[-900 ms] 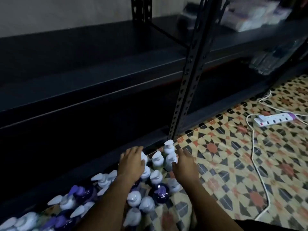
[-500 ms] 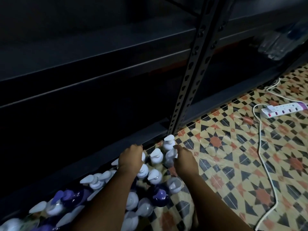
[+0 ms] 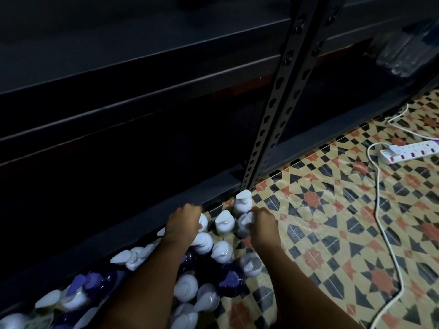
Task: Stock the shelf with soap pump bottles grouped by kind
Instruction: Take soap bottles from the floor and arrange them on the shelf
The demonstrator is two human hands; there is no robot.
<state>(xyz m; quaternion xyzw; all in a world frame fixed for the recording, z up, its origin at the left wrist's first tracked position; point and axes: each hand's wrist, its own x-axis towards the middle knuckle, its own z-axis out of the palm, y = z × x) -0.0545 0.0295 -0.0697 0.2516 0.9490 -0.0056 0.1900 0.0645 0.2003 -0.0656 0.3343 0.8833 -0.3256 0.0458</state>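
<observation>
Now I am seeing both hands, spread flat a moment ago, curling onto white pump bottles on the floor by the shelf point(image 3: 166, 143): left hand point(image 3: 184, 220) gripping one, right hand point(image 3: 261, 224) pinching another's pump, readying a lift.

Shelf point(image 3: 142, 74) and its perforated upright point(image 3: 282, 96) are dark grey to black. Floor point(image 3: 332, 222) has a geometric tile pattern: cream ground, black triangles and diamonds, orange-red eight-point stars. Pump bottles point(image 3: 223, 250): most have white pump heads on pale bodies, a few are deep purple with lilac pumps point(image 3: 231, 281); power strip point(image 3: 408, 153) is white with red switches and a purple end, its cable point(image 3: 389, 245) white.
</observation>
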